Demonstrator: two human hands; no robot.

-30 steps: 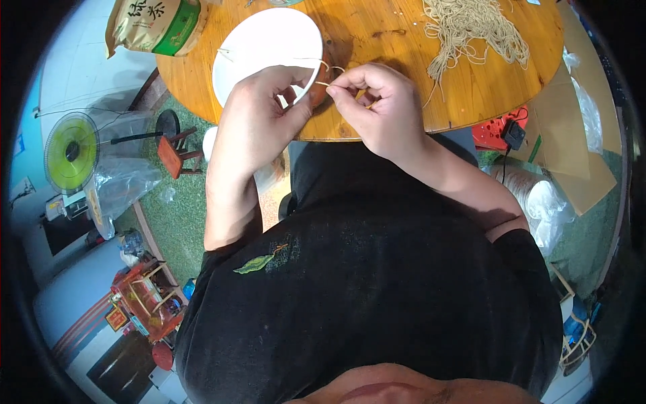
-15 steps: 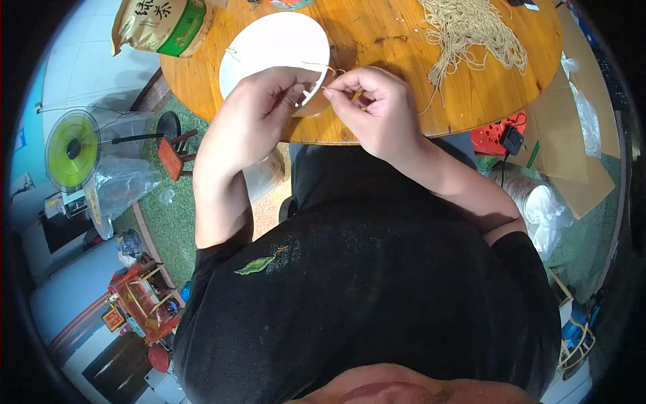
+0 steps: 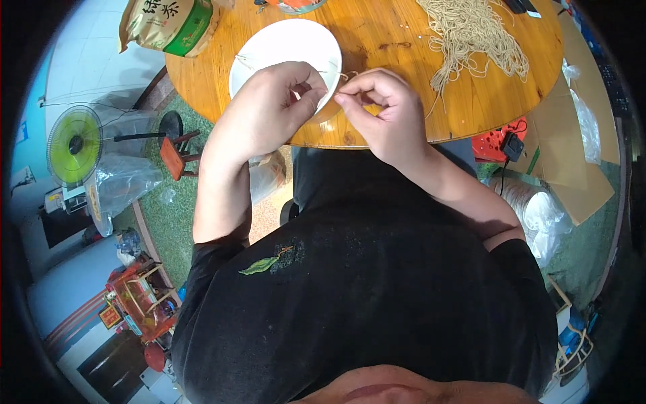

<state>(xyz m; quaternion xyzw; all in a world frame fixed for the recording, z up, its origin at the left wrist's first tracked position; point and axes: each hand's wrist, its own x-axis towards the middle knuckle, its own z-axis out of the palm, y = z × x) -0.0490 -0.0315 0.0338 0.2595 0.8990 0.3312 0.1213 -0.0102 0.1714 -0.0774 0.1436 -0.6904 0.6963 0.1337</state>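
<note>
A white plastic bowl [image 3: 296, 42] stands near the table's front left, with a short pale strand across its left rim. Over its near side, my left hand [image 3: 286, 101] is closed, thumb and fingertips together; what they hold is hidden. Just right of the rim, my right hand [image 3: 390, 111] pinches with thumb and index finger at the end of a thin beige string [image 3: 348, 75]. A bit of that string curls above the fingertips, between the two hands. A loose heap of beige string [image 3: 468, 40] lies farther right, with strands trailing toward the right hand.
The round wooden table [image 3: 377, 57] ends just before my body. A tan and green bag [image 3: 171, 27] stands at its far left, beside a round container [image 3: 296, 5]. A green fan [image 3: 75, 145] and a small stool [image 3: 176, 158] are at left. Cardboard [image 3: 568, 148] leans at right.
Both hands have shifted slightly to the right, the right hand a little more. The fingertips are somewhat farther apart. Bowl and table appear shifted a little in the view.
</note>
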